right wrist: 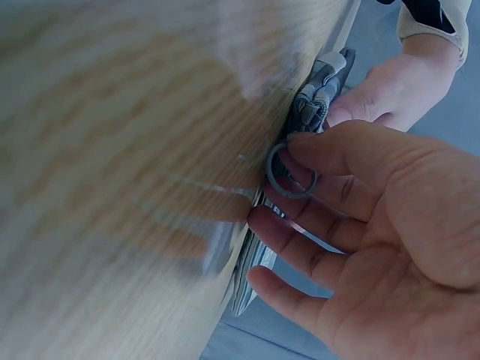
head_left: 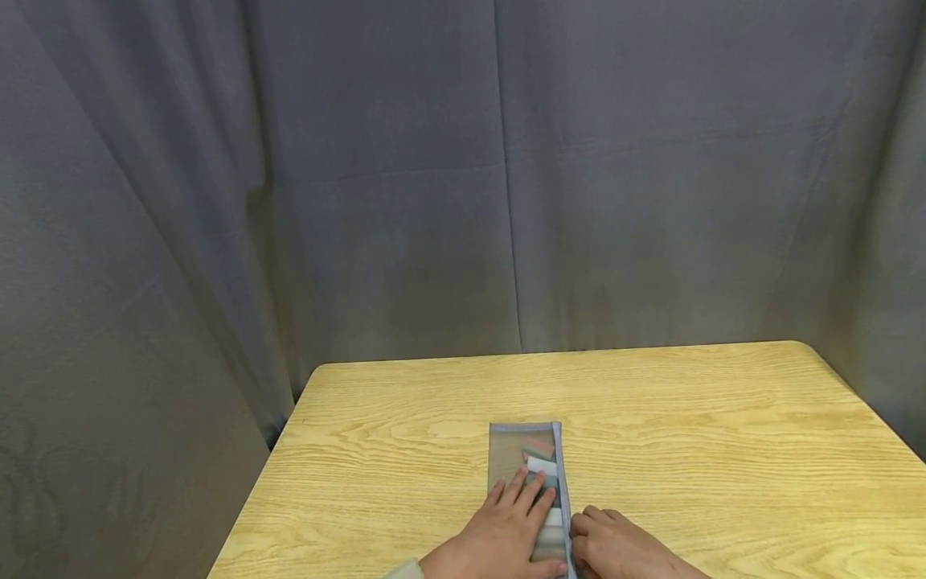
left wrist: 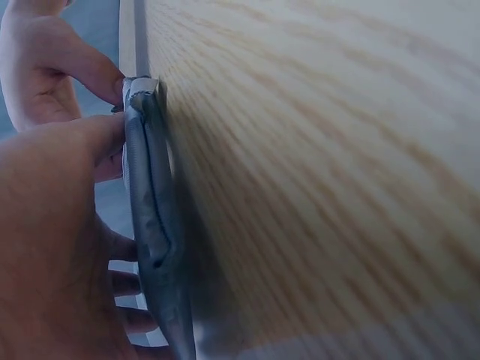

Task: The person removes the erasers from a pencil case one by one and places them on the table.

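Observation:
A grey see-through zipper pouch [head_left: 506, 450] lies lengthwise on the table, its zipper edge [head_left: 561, 474] along the right side. Through its mesh show flat pieces, among them a white one [head_left: 541, 466] and a reddish one [head_left: 538, 445]. My left hand [head_left: 499, 535] rests on top of the pouch with the fingers spread and straight, its thumb near the close end of the zipper. At that end my right hand [head_left: 615, 547] pinches a round ring pull [right wrist: 289, 195] between thumb and forefinger. The other right fingers are loosely bent beside the pouch.
The wood-grain table [head_left: 723, 434] extends around the pouch, with rounded far corners. Grey curtains [head_left: 398, 201] hang behind it and on both sides. A light sleeve cuff [head_left: 407, 569] shows at the left wrist.

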Tool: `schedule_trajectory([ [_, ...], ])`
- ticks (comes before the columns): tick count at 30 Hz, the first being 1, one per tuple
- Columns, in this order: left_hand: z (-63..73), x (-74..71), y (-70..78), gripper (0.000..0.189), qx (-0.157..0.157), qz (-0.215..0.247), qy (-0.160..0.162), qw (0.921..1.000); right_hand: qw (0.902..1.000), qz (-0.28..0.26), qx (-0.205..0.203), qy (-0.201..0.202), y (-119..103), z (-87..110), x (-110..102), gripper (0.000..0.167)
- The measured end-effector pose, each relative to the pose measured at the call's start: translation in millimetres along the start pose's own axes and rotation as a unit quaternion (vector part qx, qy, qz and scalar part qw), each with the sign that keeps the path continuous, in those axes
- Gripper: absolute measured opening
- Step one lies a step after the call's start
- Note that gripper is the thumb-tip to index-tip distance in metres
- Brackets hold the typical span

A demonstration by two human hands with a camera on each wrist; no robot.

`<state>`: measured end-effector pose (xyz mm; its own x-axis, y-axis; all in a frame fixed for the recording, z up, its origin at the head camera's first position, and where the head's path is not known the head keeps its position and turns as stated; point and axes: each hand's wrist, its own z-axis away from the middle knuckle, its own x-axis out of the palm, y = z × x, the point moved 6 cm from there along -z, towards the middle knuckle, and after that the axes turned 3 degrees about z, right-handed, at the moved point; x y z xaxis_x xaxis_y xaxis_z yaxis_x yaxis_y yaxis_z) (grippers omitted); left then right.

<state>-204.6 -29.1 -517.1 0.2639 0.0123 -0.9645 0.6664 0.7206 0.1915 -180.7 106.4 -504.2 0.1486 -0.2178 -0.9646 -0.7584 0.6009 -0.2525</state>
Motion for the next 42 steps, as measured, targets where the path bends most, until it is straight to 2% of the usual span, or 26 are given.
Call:
schedule_trajectory([
  [7,-1.0,2.7,1.8,0.092,0.006,-0.016,0.005,0.9998,0.9999,0.012,0.003,-0.005,1,-1.1,-1,0.009],
  [13,-2.0,3.3,1.3,0.091,0.011,-0.039,0.008,0.9992,0.999,0.036,0.024,-0.007,1,-2.0,-4,0.005],
  [24,-1.3,2.6,0.9,0.091,0.01,-0.037,0.006,0.9992,0.9967,0.077,0.023,0.007,2,-5.1,-7,0.007],
  [37,0.0,0.2,2.4,0.091,0.003,-0.037,-0.004,0.9993,0.9953,0.089,0.031,0.019,10,-11.1,-13,0.008],
  [42,-1.1,1.0,1.8,0.09,0.002,-0.038,-0.005,0.9992,0.996,0.06,0.054,0.038,15,-11.2,-16,0.008],
])
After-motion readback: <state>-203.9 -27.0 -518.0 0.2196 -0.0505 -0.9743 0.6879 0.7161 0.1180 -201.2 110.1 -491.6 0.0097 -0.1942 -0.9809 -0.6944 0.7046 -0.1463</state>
